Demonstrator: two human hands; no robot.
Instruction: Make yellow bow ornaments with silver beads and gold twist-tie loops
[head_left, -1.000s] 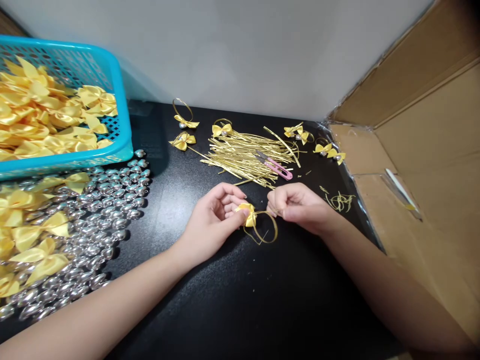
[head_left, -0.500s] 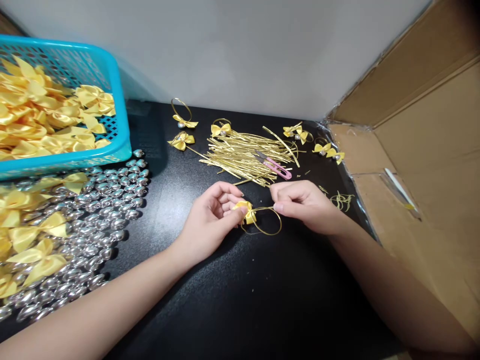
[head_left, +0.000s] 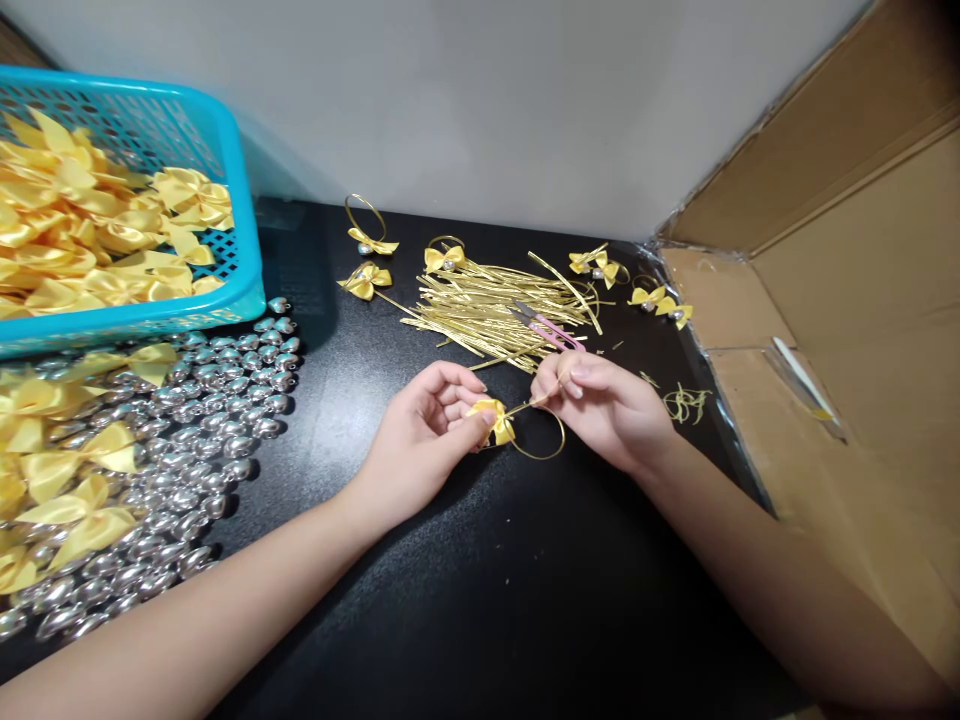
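My left hand (head_left: pixel 424 435) pinches a small yellow satin bow (head_left: pixel 495 418) between thumb and fingertips above the black table (head_left: pixel 480 590). A thin gold wire tie runs through the bow and curls into a loop (head_left: pixel 541 443) below my right hand. My right hand (head_left: pixel 607 405) is closed, with thumb and forefinger pinching the wire's ends just right of the bow. Both hands hover close together at the table's middle.
A pile of gold wire ties (head_left: pixel 495 308) with pink snips (head_left: pixel 551 330) lies behind the hands. Finished bows with loops (head_left: pixel 367 240) lie along the back. A blue basket (head_left: pixel 240 230) of yellow bows and silver heart beads (head_left: pixel 217 420) fill the left. A cardboard box (head_left: pixel 847 330) stands right.
My right hand has turned and risen slightly, pulling the wire ends up toward the bow; the loop has tightened and shifted under that hand. The left hand stayed put.
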